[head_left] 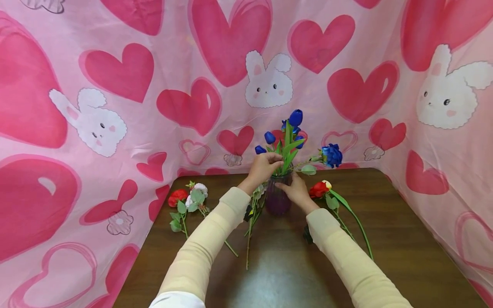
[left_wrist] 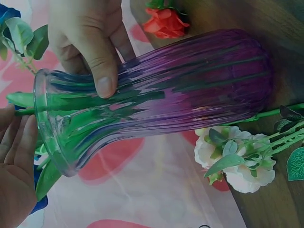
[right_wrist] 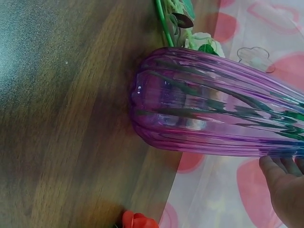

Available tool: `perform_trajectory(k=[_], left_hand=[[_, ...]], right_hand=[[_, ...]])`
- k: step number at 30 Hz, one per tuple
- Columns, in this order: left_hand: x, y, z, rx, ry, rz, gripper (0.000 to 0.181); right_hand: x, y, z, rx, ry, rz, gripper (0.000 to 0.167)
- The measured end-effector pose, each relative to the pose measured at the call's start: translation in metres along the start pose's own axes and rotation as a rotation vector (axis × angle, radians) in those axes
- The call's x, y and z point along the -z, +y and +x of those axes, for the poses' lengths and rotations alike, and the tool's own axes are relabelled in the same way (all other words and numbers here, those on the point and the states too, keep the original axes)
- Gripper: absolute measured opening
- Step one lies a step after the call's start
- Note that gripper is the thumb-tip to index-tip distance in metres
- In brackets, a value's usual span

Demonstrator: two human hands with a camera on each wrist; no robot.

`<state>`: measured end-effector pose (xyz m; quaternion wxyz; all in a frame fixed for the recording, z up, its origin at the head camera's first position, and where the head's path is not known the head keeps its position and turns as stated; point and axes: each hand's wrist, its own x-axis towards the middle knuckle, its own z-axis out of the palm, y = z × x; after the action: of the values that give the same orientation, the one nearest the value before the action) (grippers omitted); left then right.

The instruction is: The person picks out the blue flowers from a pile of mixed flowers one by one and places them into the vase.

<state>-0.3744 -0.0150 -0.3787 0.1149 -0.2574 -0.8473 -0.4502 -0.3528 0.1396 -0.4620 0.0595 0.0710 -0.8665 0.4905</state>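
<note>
A ribbed glass vase (head_left: 279,197), purple at the base and clearer near its rim, stands upright on the table with stems inside. Blue tulips (head_left: 296,118) and green leaves rise from its mouth. Leaning out to the right is a blue rose (head_left: 332,155). My left hand (head_left: 264,170) is at the rim, pinching a green stem (left_wrist: 26,112) between thumb and fingers. The right hand (head_left: 295,189) grips the vase's neck, thumb in front; in the left wrist view its thumb (left_wrist: 104,78) presses the glass. The right wrist view shows stem ends through the purple base.
On the brown table (head_left: 277,265), a red rose (head_left: 178,197) and pale flowers (head_left: 198,192) lie at left. More stems (head_left: 249,239) lie just left of the vase. Red flowers (head_left: 319,189) with long stems lie right of it. A pink heart-and-rabbit cloth (head_left: 231,115) hangs behind.
</note>
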Motion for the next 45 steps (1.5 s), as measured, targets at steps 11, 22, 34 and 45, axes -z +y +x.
perform_trajectory(k=[11,22,34,45], left_hand=[[-0.006,-0.004,0.0,-0.026,-0.068,0.128,0.016],[-0.013,0.0,0.003,-0.017,-0.11,0.268,0.014],[-0.021,0.001,0.005,0.014,-0.149,0.425,0.013],[-0.023,0.004,0.006,-0.072,-0.149,0.53,0.014]], right_hand=[[-0.002,0.002,0.001,0.019,0.01,-0.03,0.057],[-0.003,0.001,-0.001,0.043,0.025,-0.008,0.069],[-0.004,0.002,-0.003,0.066,0.029,-0.013,0.064],[-0.004,0.0,-0.003,0.065,0.037,-0.005,0.063]])
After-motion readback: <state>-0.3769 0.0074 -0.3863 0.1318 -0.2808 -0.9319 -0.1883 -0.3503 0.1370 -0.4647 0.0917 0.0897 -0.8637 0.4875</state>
